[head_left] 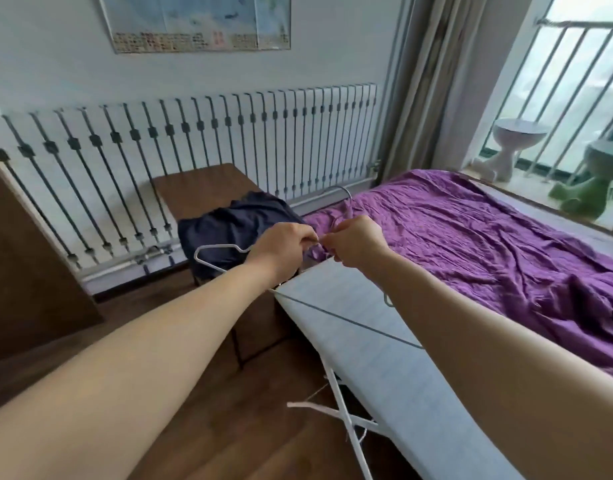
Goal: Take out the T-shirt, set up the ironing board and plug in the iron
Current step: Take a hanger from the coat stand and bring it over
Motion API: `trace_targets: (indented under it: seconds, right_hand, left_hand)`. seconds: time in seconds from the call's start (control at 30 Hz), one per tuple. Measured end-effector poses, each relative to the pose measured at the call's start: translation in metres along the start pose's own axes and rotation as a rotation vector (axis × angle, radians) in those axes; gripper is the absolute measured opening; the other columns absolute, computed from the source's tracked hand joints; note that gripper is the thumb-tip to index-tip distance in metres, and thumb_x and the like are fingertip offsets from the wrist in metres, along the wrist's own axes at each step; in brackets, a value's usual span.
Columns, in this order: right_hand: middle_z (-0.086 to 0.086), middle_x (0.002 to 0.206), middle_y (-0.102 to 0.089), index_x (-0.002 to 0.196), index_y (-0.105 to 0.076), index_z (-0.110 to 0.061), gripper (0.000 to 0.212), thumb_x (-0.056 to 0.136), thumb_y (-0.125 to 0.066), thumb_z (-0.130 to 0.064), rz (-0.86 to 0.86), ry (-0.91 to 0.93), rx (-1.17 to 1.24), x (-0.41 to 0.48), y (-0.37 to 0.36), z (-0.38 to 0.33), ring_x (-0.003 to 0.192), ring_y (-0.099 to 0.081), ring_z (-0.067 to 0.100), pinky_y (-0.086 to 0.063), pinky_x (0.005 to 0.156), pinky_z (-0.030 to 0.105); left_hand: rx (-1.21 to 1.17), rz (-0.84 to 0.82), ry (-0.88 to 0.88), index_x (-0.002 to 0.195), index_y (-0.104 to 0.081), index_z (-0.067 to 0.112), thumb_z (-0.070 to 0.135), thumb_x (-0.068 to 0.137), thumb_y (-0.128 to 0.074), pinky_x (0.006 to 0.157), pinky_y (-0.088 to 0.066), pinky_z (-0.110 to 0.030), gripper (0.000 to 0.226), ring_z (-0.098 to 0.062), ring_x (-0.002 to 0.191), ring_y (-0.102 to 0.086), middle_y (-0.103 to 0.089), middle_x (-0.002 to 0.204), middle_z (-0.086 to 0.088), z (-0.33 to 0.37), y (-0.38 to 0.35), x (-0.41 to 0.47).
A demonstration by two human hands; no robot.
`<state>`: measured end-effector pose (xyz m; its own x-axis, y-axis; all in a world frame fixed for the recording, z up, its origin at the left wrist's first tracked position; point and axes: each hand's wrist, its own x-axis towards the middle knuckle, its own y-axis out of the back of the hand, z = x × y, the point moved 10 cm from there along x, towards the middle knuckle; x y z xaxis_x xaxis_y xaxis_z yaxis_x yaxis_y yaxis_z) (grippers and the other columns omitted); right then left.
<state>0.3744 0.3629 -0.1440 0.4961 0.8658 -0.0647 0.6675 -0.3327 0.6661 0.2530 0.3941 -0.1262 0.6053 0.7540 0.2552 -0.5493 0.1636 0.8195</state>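
My left grip [284,247] and right grip [353,242] both pinch the neck of the wire hanger [217,245], fingers closed tight, over the far end of the ironing board [367,341]. The navy T-shirt [229,226] lies heaped on the brown surface [194,188] beyond. If I swing the hanger carelessly, I reckon its hook could snag the purple bedsheet [471,237].

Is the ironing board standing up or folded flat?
Standing up: the ironing board rests level on white crossed legs spread open beneath it.
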Motion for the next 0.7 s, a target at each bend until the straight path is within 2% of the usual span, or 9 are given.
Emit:
trace_targets:
  seconds: [0.07, 0.13, 0.2, 0.37, 0.47, 0.5, 0.57, 0.63, 0.7]
  right_hand:
    - [0.006, 0.073, -0.064, 0.075, -0.067, -0.009, 0.017, 0.078, -0.069, -0.025, -0.072, 0.044, 0.004, 0.024, -0.047, -0.038, 0.063, -0.057, 0.02, -0.052, 0.056, 0.026]
    - [-0.003, 0.066, -0.053, 0.065, -0.054, -0.021, 0.02, 0.082, -0.063, -0.023, -0.13, 0.07, 0.012, 0.047, -0.088, -0.074, 0.056, -0.047, 0.011, -0.04, 0.041, 0.011]
    - [-0.006, 0.065, -0.049, 0.063, -0.05, -0.023, 0.024, 0.083, -0.063, -0.021, -0.165, 0.091, 0.032, 0.069, -0.123, -0.107, 0.056, -0.043, 0.008, -0.04, 0.042, 0.007]
    - [0.007, 0.08, -0.059, 0.078, -0.061, -0.015, 0.009, 0.082, -0.067, -0.021, -0.236, 0.101, 0.057, 0.126, -0.199, -0.171, 0.068, -0.055, 0.02, -0.05, 0.055, 0.023]
    - [0.009, 0.07, -0.06, 0.088, -0.068, -0.004, 0.022, 0.084, -0.07, -0.025, -0.248, 0.071, 0.061, 0.162, -0.231, -0.201, 0.059, -0.056, 0.023, -0.058, 0.073, 0.038]
    - [0.008, 0.063, -0.057, 0.089, -0.068, -0.003, 0.022, 0.083, -0.071, -0.024, -0.258, 0.049, 0.089, 0.178, -0.242, -0.207, 0.053, -0.053, 0.021, -0.058, 0.071, 0.037]
    - [0.006, 0.061, -0.054, 0.082, -0.063, -0.008, 0.015, 0.082, -0.072, -0.02, -0.309, 0.025, 0.125, 0.213, -0.268, -0.22, 0.05, -0.05, 0.018, -0.055, 0.059, 0.031]
    - [0.006, 0.071, -0.057, 0.076, -0.058, -0.013, 0.013, 0.082, -0.069, -0.016, -0.334, 0.029, 0.17, 0.248, -0.29, -0.23, 0.06, -0.056, 0.02, -0.054, 0.057, 0.031]
    - [0.008, 0.086, -0.061, 0.075, -0.058, -0.016, 0.012, 0.082, -0.067, -0.016, -0.333, 0.026, 0.204, 0.29, -0.311, -0.241, 0.077, -0.06, 0.023, -0.059, 0.076, 0.039]
  left_hand:
    - [0.023, 0.019, 0.046, 0.112, -0.066, 0.01, 0.011, 0.095, -0.048, 0.086, -0.048, -0.036, 0.025, -0.026, 0.105, -0.059, -0.067, 0.115, -0.008, -0.054, 0.025, 0.009]
    - [0.047, 0.043, 0.082, 0.11, -0.067, 0.012, 0.012, 0.094, -0.049, 0.086, -0.048, -0.036, 0.024, -0.025, 0.104, -0.06, -0.067, 0.114, -0.007, -0.106, 0.051, 0.02]
    - [0.055, 0.056, 0.112, 0.109, -0.068, 0.012, 0.011, 0.094, -0.05, 0.084, -0.046, -0.033, 0.023, -0.024, 0.102, -0.06, -0.068, 0.113, -0.007, -0.151, 0.074, 0.033]
    - [0.08, 0.094, 0.166, 0.106, -0.069, 0.012, 0.012, 0.093, -0.052, 0.084, -0.047, -0.034, 0.021, -0.026, 0.1, -0.062, -0.07, 0.108, -0.008, -0.242, 0.121, 0.066]
    - [0.09, 0.099, 0.192, 0.104, -0.07, 0.013, 0.01, 0.092, -0.053, 0.083, -0.046, -0.032, 0.02, -0.026, 0.1, -0.062, -0.07, 0.107, -0.009, -0.29, 0.138, 0.093]
    - [0.085, 0.099, 0.202, 0.103, -0.07, 0.013, 0.01, 0.091, -0.053, 0.082, -0.046, -0.031, 0.02, -0.025, 0.1, -0.062, -0.07, 0.106, -0.009, -0.307, 0.143, 0.105]
    - [0.093, 0.084, 0.213, 0.101, -0.07, 0.013, 0.011, 0.09, -0.055, 0.082, -0.047, -0.032, 0.019, -0.026, 0.098, -0.063, -0.071, 0.104, -0.009, -0.338, 0.149, 0.13]
    - [0.101, 0.059, 0.199, 0.099, -0.071, 0.011, 0.019, 0.089, -0.054, 0.081, -0.048, -0.034, 0.021, -0.026, 0.094, -0.063, -0.071, 0.1, -0.008, -0.364, 0.152, 0.158]
    - [0.094, 0.051, 0.195, 0.098, -0.071, 0.011, 0.028, 0.085, -0.053, 0.081, -0.049, -0.033, 0.028, -0.024, 0.091, -0.064, -0.072, 0.098, -0.007, -0.396, 0.155, 0.194]
